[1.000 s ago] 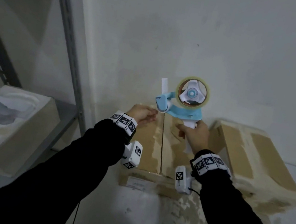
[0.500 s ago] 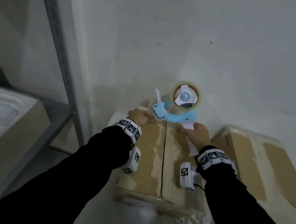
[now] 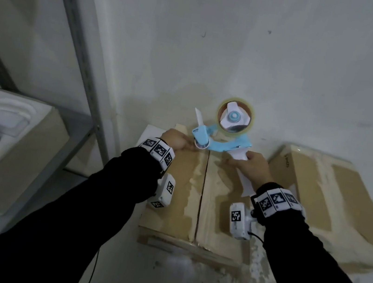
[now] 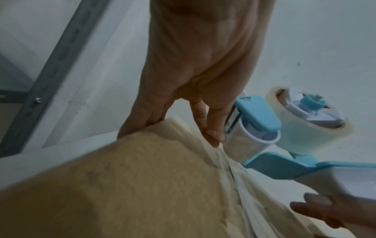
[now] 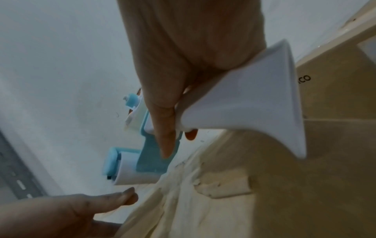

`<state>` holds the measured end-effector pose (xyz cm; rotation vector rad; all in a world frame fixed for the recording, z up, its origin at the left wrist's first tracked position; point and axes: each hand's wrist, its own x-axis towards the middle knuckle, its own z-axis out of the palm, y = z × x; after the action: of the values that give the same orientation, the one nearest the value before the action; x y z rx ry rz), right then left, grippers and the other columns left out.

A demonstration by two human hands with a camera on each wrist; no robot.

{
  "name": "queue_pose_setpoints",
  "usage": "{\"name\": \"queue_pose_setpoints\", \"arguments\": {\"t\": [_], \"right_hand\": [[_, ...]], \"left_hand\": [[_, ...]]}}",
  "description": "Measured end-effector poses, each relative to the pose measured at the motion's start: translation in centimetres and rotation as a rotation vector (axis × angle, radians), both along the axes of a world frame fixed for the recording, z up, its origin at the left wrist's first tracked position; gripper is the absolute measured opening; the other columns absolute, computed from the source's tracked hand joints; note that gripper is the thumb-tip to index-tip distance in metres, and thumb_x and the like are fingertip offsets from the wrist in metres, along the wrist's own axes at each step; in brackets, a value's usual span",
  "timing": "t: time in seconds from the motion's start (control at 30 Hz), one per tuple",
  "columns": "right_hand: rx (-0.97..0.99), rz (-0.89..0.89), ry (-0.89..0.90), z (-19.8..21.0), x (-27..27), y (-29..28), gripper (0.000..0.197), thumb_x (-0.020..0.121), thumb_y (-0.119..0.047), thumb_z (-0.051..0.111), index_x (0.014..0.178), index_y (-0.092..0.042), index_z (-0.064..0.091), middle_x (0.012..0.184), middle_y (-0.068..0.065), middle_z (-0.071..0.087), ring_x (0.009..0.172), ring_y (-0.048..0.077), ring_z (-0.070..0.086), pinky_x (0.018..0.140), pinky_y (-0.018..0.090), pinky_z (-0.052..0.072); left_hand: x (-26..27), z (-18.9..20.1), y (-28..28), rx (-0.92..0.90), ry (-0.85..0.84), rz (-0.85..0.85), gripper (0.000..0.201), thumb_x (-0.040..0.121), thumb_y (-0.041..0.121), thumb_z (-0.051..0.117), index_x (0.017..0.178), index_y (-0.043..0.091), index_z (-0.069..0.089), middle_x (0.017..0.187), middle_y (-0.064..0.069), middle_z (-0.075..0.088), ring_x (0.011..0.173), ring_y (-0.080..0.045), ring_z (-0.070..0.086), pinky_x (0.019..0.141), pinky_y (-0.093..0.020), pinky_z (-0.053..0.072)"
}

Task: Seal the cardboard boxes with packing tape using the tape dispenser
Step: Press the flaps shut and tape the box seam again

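My right hand (image 3: pixel 251 167) grips the white handle of the blue-and-white tape dispenser (image 3: pixel 220 134), its roller at the far end of the brown cardboard box (image 3: pixel 185 190) on the floor. My left hand (image 3: pixel 176 139) presses relaxed fingers on that far edge beside the roller. I judge this the start of a strip; next, pull the dispenser toward me along the centre seam (image 3: pixel 202 192).

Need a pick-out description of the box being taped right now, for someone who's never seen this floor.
Start at the grey shelf upright by the wall; two cardboard boxes lie on the floor to its right. Take the nearer box, under both hands, with the blue tape dispenser at its far edge. Unlike the neighbouring box, its centre seam shows as a dark open line.
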<state>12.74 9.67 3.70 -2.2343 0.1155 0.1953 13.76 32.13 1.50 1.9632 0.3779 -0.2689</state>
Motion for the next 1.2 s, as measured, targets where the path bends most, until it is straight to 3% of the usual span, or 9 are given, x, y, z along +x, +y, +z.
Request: {"name": "queue_pose_setpoints", "arguments": {"t": [0.1, 0.23, 0.37, 0.43, 0.53, 0.73, 0.93, 1.1, 1.2], "right_hand": [[0.071, -0.077, -0.065, 1.0, 0.3, 0.5, 0.031, 0.066, -0.026, 0.085, 0.075, -0.002, 0.065, 0.077, 0.010, 0.065, 0.079, 0.024, 0.055, 0.064, 0.031, 0.042], [0.061, -0.044, -0.119, 3.0, 2.0, 1.3, 0.042, 0.065, -0.020, 0.084, 0.096, 0.003, 0.068, 0.098, 0.021, 0.071, 0.085, 0.033, 0.066, 0.074, 0.040, 0.056], [0.036, 0.094, -0.072, 4.5, 3.8, 2.8, 0.014, 0.071, -0.020, 0.078, 0.076, -0.015, 0.065, 0.064, 0.006, 0.069, 0.054, 0.024, 0.062, 0.054, 0.033, 0.051], [-0.030, 0.120, -0.085, 4.6, 4.8, 3.6, 0.016, 0.071, -0.022, 0.076, 0.068, -0.017, 0.060, 0.054, 0.003, 0.061, 0.046, 0.020, 0.053, 0.049, 0.028, 0.044], [-0.126, 0.166, -0.064, 4.5, 6.2, 4.4, 0.011, 0.071, -0.019, 0.071, 0.070, -0.015, 0.061, 0.054, 0.003, 0.059, 0.043, 0.019, 0.051, 0.050, 0.026, 0.042], [-0.260, 0.228, -0.073, 3.5, 8.4, 4.0, 0.022, 0.066, -0.018, 0.067, 0.087, -0.010, 0.064, 0.066, 0.005, 0.066, 0.049, 0.020, 0.058, 0.058, 0.029, 0.049], [-0.303, 0.268, -0.096, 3.0, 10.1, 2.5, 0.019, 0.069, -0.016, 0.068, 0.085, -0.007, 0.063, 0.080, 0.013, 0.070, 0.065, 0.027, 0.061, 0.066, 0.035, 0.053], [-0.326, 0.302, -0.091, 3.0, 11.4, 3.6, 0.019, 0.068, -0.019, 0.068, 0.085, -0.015, 0.061, 0.076, 0.006, 0.069, 0.064, 0.024, 0.063, 0.067, 0.032, 0.053], [-0.305, 0.326, -0.065, 3.1, 12.1, 4.9, 0.015, 0.068, -0.017, 0.068, 0.081, -0.015, 0.061, 0.061, -0.001, 0.064, 0.050, 0.018, 0.059, 0.056, 0.025, 0.047]], "left_hand": [[0.3, 1.0, -0.4, 0.041, -0.100, 0.070, 0.026, 0.074, 0.019, 0.072, 0.098, 0.010, 0.074, 0.112, -0.012, 0.069, 0.109, -0.030, 0.060, 0.102, -0.040, 0.044], [1.4, 3.0, 0.0, 0.138, -0.178, 0.091, 0.026, 0.074, 0.025, 0.072, 0.098, 0.017, 0.075, 0.105, -0.008, 0.071, 0.104, -0.028, 0.062, 0.096, -0.037, 0.048], [2.9, 4.1, 1.5, 0.025, -0.141, 0.181, 0.025, 0.075, 0.001, 0.068, 0.099, 0.000, 0.073, 0.039, 0.006, 0.058, 0.051, -0.020, 0.053, 0.055, -0.025, 0.047], [3.6, 3.7, 2.1, 0.025, -0.098, 0.220, 0.023, 0.073, -0.001, 0.069, 0.096, -0.002, 0.073, 0.031, 0.008, 0.052, 0.047, -0.018, 0.049, 0.053, -0.023, 0.045], [4.1, 3.5, 2.4, 0.052, -0.083, 0.245, 0.020, 0.072, 0.000, 0.068, 0.091, -0.006, 0.072, 0.038, -0.002, 0.054, 0.054, -0.023, 0.052, 0.062, -0.031, 0.049], [5.6, 1.7, 2.1, 0.172, -0.036, 0.213, 0.021, 0.076, 0.007, 0.067, 0.089, -0.009, 0.071, 0.091, -0.026, 0.070, 0.090, -0.038, 0.067, 0.076, -0.036, 0.055], [7.2, 1.3, 1.5, 0.016, -0.005, 0.213, 0.027, 0.088, -0.002, 0.052, 0.113, -0.008, 0.061, 0.112, -0.021, 0.066, 0.103, -0.028, 0.066, 0.038, -0.005, 0.040], [7.4, 0.7, 2.3, 0.130, -0.071, 0.277, 0.044, 0.074, 0.004, 0.071, 0.115, 0.004, 0.057, 0.105, -0.022, 0.068, 0.097, -0.035, 0.066, 0.080, -0.039, 0.057], [7.4, 0.9, 3.4, 0.173, -0.060, 0.294, 0.031, 0.070, 0.006, 0.075, 0.095, 0.007, 0.058, 0.101, -0.021, 0.069, 0.096, -0.034, 0.066, 0.086, -0.042, 0.055]]}}
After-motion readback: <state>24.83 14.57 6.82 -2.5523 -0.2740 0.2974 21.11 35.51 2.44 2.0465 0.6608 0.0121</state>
